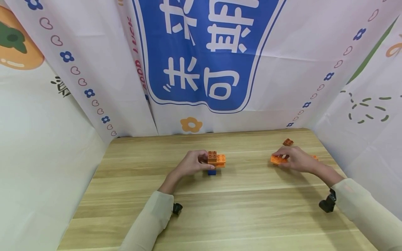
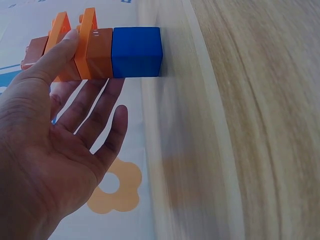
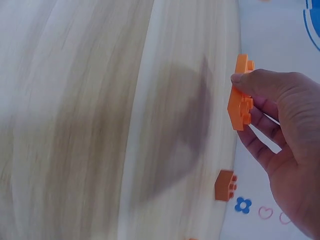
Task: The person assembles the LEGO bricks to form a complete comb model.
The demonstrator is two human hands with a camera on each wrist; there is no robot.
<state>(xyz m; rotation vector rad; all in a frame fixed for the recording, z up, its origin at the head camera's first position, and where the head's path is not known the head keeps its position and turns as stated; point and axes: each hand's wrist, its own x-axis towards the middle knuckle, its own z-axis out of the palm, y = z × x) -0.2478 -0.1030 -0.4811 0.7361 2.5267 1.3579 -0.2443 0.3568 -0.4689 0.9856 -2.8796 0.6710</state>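
My left hand (image 1: 192, 163) grips an upright stack of toy building bricks between thumb and fingers. At its foot is a blue brick (image 2: 137, 52), with a brown brick (image 2: 100, 49) on it. Two thin orange bricks (image 1: 221, 159) jut out sideways higher up, and another brown brick (image 1: 212, 155) tops the stack. The blue brick appears to stand on the table. Off to the right, my right hand (image 1: 298, 159) pinches a thin orange brick (image 3: 237, 107) above the tabletop, its studs facing up. The fingers partly cover it.
A loose brown brick (image 1: 288, 142) lies at the table's back right, beyond my right hand. Another orange piece (image 1: 315, 157), mostly hidden by that hand, is near the right edge. Printed cloth (image 1: 282, 87) hangs behind the wooden table (image 1: 245, 209) and along both sides.
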